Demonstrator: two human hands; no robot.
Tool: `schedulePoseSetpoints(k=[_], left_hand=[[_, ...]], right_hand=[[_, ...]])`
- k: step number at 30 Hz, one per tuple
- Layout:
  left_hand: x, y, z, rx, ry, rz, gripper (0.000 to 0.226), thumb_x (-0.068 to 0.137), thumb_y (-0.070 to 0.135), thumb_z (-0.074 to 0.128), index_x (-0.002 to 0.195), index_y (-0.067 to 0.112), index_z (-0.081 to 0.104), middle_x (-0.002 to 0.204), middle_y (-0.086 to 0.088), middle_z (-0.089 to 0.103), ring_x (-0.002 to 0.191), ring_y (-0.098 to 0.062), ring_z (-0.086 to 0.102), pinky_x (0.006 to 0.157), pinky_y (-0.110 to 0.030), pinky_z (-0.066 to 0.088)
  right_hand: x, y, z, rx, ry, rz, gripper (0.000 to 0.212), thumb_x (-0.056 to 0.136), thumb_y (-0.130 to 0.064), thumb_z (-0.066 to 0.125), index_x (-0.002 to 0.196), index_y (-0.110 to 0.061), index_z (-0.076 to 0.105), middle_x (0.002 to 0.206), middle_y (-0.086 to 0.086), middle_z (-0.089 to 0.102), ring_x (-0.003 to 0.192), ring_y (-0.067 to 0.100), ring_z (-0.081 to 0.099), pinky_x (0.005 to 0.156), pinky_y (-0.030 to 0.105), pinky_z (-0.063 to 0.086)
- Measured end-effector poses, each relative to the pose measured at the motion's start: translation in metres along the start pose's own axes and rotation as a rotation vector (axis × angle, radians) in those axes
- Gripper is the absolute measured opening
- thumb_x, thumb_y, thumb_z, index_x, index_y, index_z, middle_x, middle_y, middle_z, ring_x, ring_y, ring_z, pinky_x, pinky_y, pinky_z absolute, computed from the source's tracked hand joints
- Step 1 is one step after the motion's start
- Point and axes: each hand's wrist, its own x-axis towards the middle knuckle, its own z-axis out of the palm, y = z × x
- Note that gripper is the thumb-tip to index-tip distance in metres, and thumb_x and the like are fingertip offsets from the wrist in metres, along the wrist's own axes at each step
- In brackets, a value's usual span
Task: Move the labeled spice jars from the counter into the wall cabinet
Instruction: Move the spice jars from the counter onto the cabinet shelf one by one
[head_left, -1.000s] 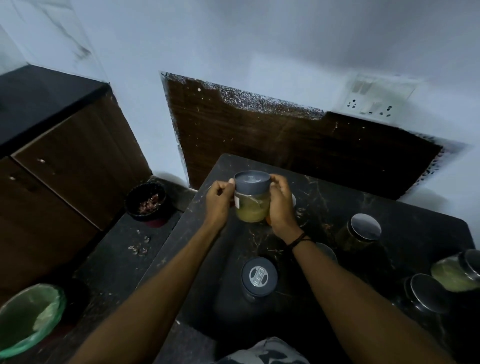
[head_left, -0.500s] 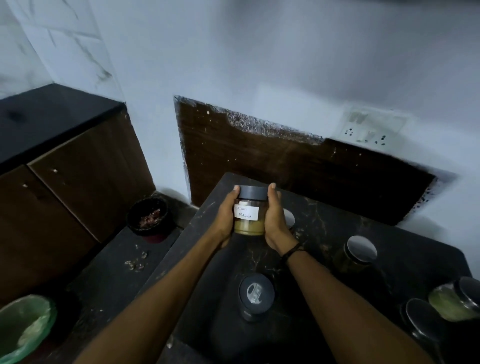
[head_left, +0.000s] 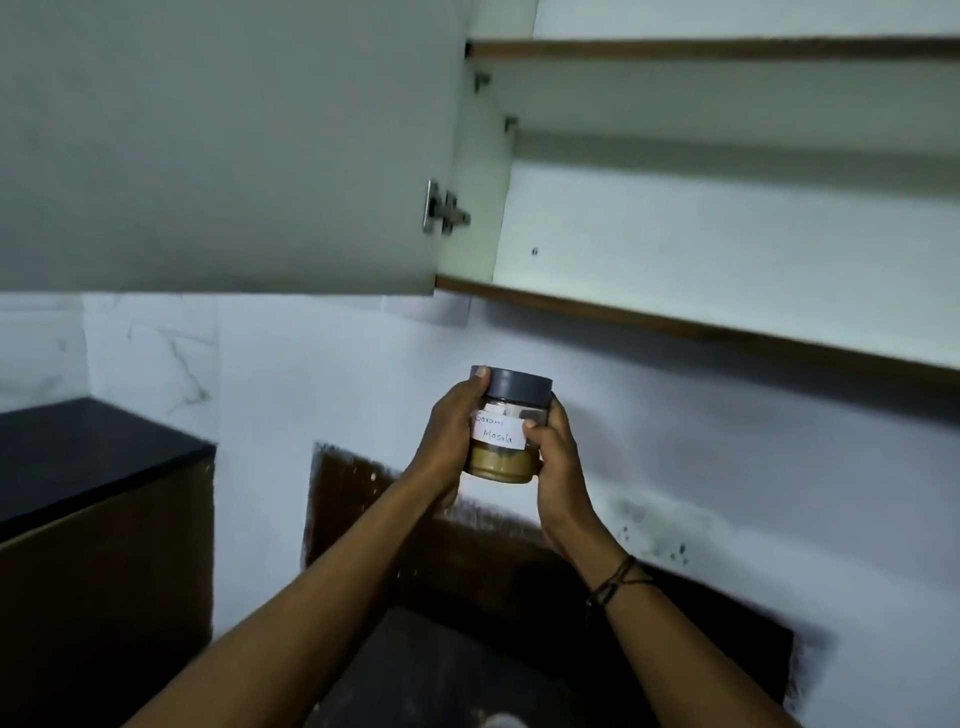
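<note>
- White wall (head_left: 322, 364) fills the background, with a dark brown panel (head_left: 467, 551) low on it and a black counter (head_left: 441, 675) below the forearms.
- Overhead hangs the wall cabinet (head_left: 727, 218), its door (head_left: 218, 145) swung open to the left on a metal hinge (head_left: 444, 208); a brown-edged bottom shelf (head_left: 675, 325) and a pale interior show.
- Held up in the air, below the cabinet's bottom edge and in front of the wall, is the spice jar (head_left: 506, 434): clear glass, grey lid (head_left: 514, 387), brown powder at the bottom, upright with a slight tilt.
- Its white label (head_left: 497, 428) reads "Garam Masala" and faces the camera.
- Left hand (head_left: 449, 441) wraps the jar's left side, thumb tip up on the lid's edge.
- Right hand (head_left: 558, 457) clasps the right side, thumb pressed on the label's end; dark bands (head_left: 615, 579) circle that wrist.
- Jar sits squarely between the two palms, its front uncovered.
- At far left stands a black-topped wooden unit (head_left: 104, 519).
</note>
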Motion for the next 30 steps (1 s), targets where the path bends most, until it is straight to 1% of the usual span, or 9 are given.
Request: schedulePoseSetpoints(k=[4, 6, 9, 12, 17, 21, 23, 26, 30], left_hand=[[0.03, 0.046, 0.019, -0.02, 0.009, 0.091, 0.057, 0.093, 0.058, 0.044, 0.126, 0.015, 0.06, 0.12, -0.02, 0.067, 0.111, -0.038, 0.066, 0.094, -0.056, 0.053], [0.043, 0.059, 0.024, -0.074, 0.042, 0.109, 0.052, 0.096, 0.051, 0.042, 0.127, 0.012, 0.058, 0.124, -0.021, 0.065, 0.114, -0.037, 0.064, 0.093, -0.053, 0.053], [0.056, 0.077, 0.031, -0.115, 0.089, 0.139, 0.049, 0.091, 0.044, 0.047, 0.123, 0.008, 0.057, 0.122, -0.021, 0.064, 0.115, -0.035, 0.062, 0.085, -0.046, 0.053], [0.071, 0.096, 0.039, -0.137, 0.138, 0.2, 0.04, 0.081, 0.041, 0.056, 0.109, 0.013, 0.057, 0.109, -0.013, 0.063, 0.097, -0.022, 0.064, 0.077, -0.038, 0.053], [0.105, 0.119, 0.044, -0.046, 0.209, 0.296, 0.018, 0.092, 0.034, 0.061, 0.101, 0.019, 0.058, 0.097, -0.002, 0.068, 0.083, -0.014, 0.067, 0.066, -0.028, 0.057], [0.138, 0.134, 0.043, 0.086, 0.246, 0.33, 0.013, 0.093, 0.038, 0.059, 0.096, 0.026, 0.062, 0.103, -0.004, 0.07, 0.097, -0.022, 0.069, 0.086, -0.045, 0.059], [0.155, 0.138, 0.042, 0.139, 0.274, 0.351, 0.014, 0.094, 0.04, 0.058, 0.095, 0.026, 0.062, 0.101, -0.002, 0.07, 0.097, -0.021, 0.068, 0.087, -0.045, 0.058], [0.182, 0.138, 0.039, 0.255, 0.349, 0.379, 0.023, 0.097, 0.038, 0.053, 0.102, 0.017, 0.062, 0.103, -0.004, 0.069, 0.096, -0.021, 0.066, 0.087, -0.043, 0.056], [0.217, 0.13, 0.03, 0.422, 0.368, 0.396, 0.027, 0.103, 0.025, 0.044, 0.116, 0.009, 0.061, 0.113, -0.011, 0.066, 0.098, -0.023, 0.062, 0.089, -0.04, 0.054]], right_hand=[[0.036, -0.05, -0.001, -0.074, -0.03, -0.078, 0.038, 0.094, -0.019, 0.045, 0.13, -0.031, 0.05, 0.118, -0.004, 0.066, 0.098, 0.006, 0.067, 0.07, 0.021, 0.055], [0.05, -0.065, -0.001, -0.094, 0.042, -0.093, 0.037, 0.094, -0.025, 0.048, 0.131, -0.027, 0.046, 0.117, -0.003, 0.064, 0.097, 0.006, 0.066, 0.067, 0.02, 0.054], [0.068, -0.08, -0.002, -0.163, 0.188, -0.138, 0.031, 0.089, -0.035, 0.053, 0.116, -0.022, 0.047, 0.105, -0.005, 0.065, 0.085, 0.0, 0.065, 0.061, 0.015, 0.049], [0.088, -0.089, -0.002, -0.213, 0.264, -0.172, 0.013, 0.095, -0.032, 0.055, 0.105, -0.025, 0.049, 0.099, -0.007, 0.064, 0.089, 0.008, 0.062, 0.066, 0.022, 0.045], [0.124, -0.104, 0.003, -0.234, 0.35, -0.233, 0.016, 0.094, -0.034, 0.058, 0.105, -0.023, 0.055, 0.099, -0.007, 0.064, 0.088, 0.011, 0.062, 0.068, 0.025, 0.047], [0.162, -0.111, 0.008, -0.366, 0.427, -0.233, 0.023, 0.094, -0.035, 0.058, 0.112, -0.022, 0.06, 0.105, -0.005, 0.065, 0.093, 0.014, 0.062, 0.074, 0.026, 0.05], [0.182, -0.111, 0.01, -0.406, 0.45, -0.233, 0.025, 0.093, -0.034, 0.06, 0.112, -0.018, 0.06, 0.106, -0.002, 0.065, 0.095, 0.017, 0.061, 0.081, 0.029, 0.049], [0.211, -0.105, 0.013, -0.492, 0.453, -0.23, 0.023, 0.093, -0.028, 0.062, 0.107, -0.012, 0.059, 0.108, 0.004, 0.066, 0.093, 0.017, 0.057, 0.08, 0.025, 0.041], [0.243, -0.09, 0.016, -0.659, 0.347, -0.125, 0.019, 0.09, -0.011, 0.059, 0.109, -0.008, 0.056, 0.113, 0.01, 0.063, 0.091, 0.018, 0.053, 0.077, 0.025, 0.041]])
